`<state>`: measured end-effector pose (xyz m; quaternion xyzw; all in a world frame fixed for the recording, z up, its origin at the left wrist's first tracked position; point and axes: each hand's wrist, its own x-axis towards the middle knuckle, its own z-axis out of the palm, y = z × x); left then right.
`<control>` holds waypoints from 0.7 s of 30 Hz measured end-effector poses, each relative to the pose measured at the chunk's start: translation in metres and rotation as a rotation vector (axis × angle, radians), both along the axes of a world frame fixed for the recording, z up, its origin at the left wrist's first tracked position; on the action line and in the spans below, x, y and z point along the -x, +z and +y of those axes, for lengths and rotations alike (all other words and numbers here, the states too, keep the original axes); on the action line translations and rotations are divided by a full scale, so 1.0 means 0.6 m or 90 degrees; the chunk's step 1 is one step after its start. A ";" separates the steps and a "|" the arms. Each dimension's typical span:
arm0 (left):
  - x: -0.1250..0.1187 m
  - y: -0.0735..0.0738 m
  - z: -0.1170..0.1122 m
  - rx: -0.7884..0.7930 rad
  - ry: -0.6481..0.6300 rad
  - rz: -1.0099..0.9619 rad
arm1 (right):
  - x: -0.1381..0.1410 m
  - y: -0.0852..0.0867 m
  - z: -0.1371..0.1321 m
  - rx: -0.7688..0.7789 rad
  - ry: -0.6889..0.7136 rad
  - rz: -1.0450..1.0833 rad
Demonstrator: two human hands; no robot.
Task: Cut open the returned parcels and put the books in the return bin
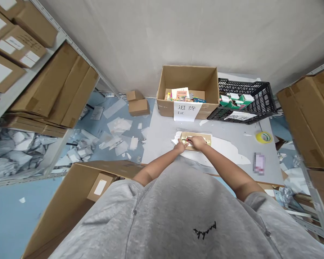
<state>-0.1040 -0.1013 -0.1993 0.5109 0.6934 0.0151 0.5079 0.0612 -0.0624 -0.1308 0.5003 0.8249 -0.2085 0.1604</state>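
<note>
A small cardboard box (196, 133) with a white label and yellowish patches lies on the grey table in front of me. My left hand (180, 146) grips its near left end, fingers closed on the edge. Over the middle of the box, my right hand (198, 142) is closed around a small red-handled tool (189, 140). Its tip points left, close to my left fingers; the rest is hidden in my grip, and I cannot make out its exact kind. White backing paper (226, 149) with a ragged edge spreads under and to the right of the box.
Behind stand an open carton (166, 108) of small packages with a paper sign and a black crate (267, 99) holding green-white boxes. Yellow tape (263, 137) and a blurred-out item (258, 164) lie right. A big open carton (67, 194) stands left; shelves flank both sides; paper scraps litter the floor.
</note>
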 end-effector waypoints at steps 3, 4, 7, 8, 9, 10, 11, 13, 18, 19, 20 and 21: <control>-0.001 0.003 0.000 -0.011 -0.032 0.012 | 0.008 0.006 0.001 0.001 0.002 -0.039; -0.002 0.003 0.000 -0.011 -0.033 0.014 | 0.010 0.007 0.000 0.000 -0.001 -0.048; -0.002 0.004 0.001 -0.004 -0.023 0.013 | 0.012 0.008 -0.002 0.002 -0.010 -0.063; -0.002 0.003 0.001 -0.001 -0.018 0.012 | 0.011 0.008 -0.003 0.004 -0.013 -0.068; -0.001 0.003 0.001 0.000 -0.015 0.011 | 0.010 0.009 -0.003 0.007 -0.015 -0.072; -0.001 0.002 0.002 0.000 -0.014 0.009 | 0.008 0.010 -0.003 0.007 -0.014 -0.072; 0.000 0.001 0.002 -0.002 -0.015 0.008 | 0.007 0.011 -0.003 0.007 -0.011 -0.070; 0.001 0.000 0.002 -0.008 -0.024 0.004 | 0.003 0.013 -0.003 0.007 -0.004 -0.065; 0.002 0.001 0.003 -0.026 -0.016 0.006 | -0.007 0.016 -0.004 0.000 -0.015 -0.057; 0.002 0.002 0.003 -0.028 -0.013 0.006 | -0.010 0.016 -0.005 -0.003 -0.017 -0.056; 0.002 0.004 0.003 -0.028 -0.013 0.004 | -0.014 0.015 -0.005 -0.004 -0.017 -0.057; 0.002 0.006 0.003 -0.027 -0.013 0.003 | -0.018 0.015 -0.005 -0.005 -0.015 -0.059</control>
